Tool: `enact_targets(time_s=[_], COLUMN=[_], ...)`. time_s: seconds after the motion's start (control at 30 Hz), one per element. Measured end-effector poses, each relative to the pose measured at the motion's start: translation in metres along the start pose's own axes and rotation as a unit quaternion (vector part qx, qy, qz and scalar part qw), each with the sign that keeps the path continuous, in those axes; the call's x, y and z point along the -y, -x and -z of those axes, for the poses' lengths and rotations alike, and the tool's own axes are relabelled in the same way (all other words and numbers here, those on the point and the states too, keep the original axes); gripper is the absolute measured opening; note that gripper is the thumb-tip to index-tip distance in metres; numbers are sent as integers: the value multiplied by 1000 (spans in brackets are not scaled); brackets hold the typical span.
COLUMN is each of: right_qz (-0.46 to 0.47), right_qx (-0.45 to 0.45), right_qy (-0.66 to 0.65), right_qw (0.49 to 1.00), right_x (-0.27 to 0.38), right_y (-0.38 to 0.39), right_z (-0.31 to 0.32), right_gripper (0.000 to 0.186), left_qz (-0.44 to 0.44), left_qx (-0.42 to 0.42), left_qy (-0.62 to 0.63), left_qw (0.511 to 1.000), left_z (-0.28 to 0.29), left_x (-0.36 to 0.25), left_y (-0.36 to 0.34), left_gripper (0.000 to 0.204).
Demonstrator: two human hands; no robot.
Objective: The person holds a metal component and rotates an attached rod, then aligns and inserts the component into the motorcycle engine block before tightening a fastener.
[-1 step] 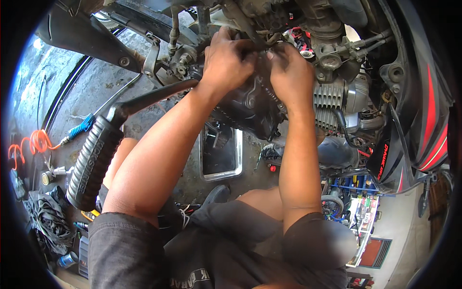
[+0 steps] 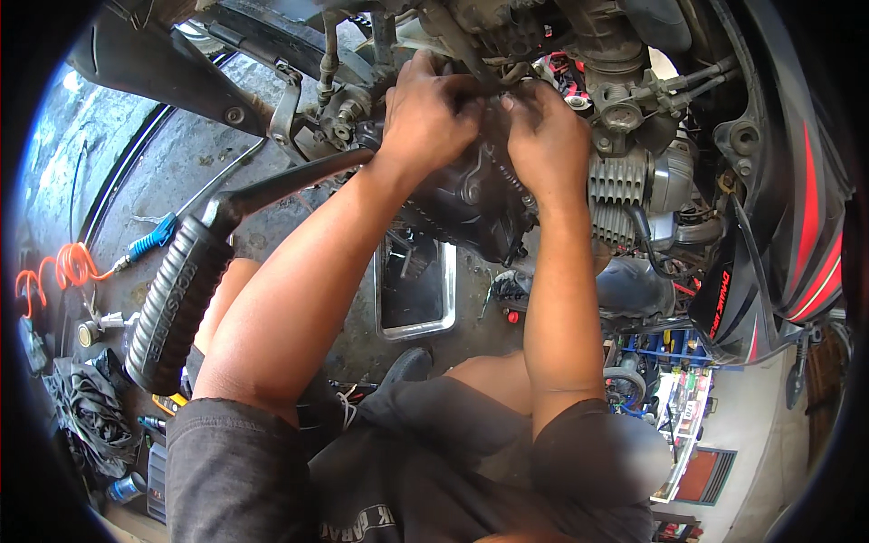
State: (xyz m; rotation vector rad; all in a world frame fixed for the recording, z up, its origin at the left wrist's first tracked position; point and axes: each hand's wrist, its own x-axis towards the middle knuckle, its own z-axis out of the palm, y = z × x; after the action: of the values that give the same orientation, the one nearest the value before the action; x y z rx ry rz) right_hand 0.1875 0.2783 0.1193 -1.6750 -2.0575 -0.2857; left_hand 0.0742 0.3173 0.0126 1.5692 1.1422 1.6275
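Both hands work at the upper edge of a dark, greasy engine cover (image 2: 475, 185) on the motorcycle. My left hand (image 2: 428, 113) is closed, its fingers curled over the top left of the cover, with the fingertips hidden behind it. Opposite, my right hand (image 2: 550, 134) is closed too, thumb bent toward the index finger beside the cover's upper right. Whatever lies between the fingers is hidden. Below my left wrist runs the kick starter lever (image 2: 290, 185), its ribbed black pedal (image 2: 176, 308) toward me. Finned cylinder metal (image 2: 620, 181) sits right of my right wrist.
A metal-rimmed tray (image 2: 450, 299) lies on the floor beneath the engine. At left are a blue air gun (image 2: 152, 237) with a coiled orange hose (image 2: 72, 264) and a heap of dark cloth (image 2: 90, 412). Black-and-red bodywork (image 2: 801, 217) borders the right; the exhaust (image 2: 158, 72) is upper left.
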Motion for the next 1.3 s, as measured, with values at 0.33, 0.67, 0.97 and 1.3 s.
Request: enact_targets(time_s=[0.33, 0.67, 0.97, 1.3], right_qz=[-12, 23, 23, 5], right_qx=[-45, -33, -31, 19], right_qy=[28, 30, 58, 61], right_qw=[999, 999, 998, 998], right_x=[-1, -5, -7, 1], right_y=[2, 3, 1, 6], right_z=[-5, -4, -5, 8], right_gripper=[15, 14, 11, 23], left_qz=[0, -3, 40, -21], left_qx=[2, 10, 61, 12], left_qy=[4, 24, 81, 57], left_qw=[1000, 1000, 994, 998], left_z=[-1, -1, 0, -4], left_x=[0, 2, 2, 4], left_y=[1, -2, -5, -3], left_gripper=[23, 24, 29, 24])
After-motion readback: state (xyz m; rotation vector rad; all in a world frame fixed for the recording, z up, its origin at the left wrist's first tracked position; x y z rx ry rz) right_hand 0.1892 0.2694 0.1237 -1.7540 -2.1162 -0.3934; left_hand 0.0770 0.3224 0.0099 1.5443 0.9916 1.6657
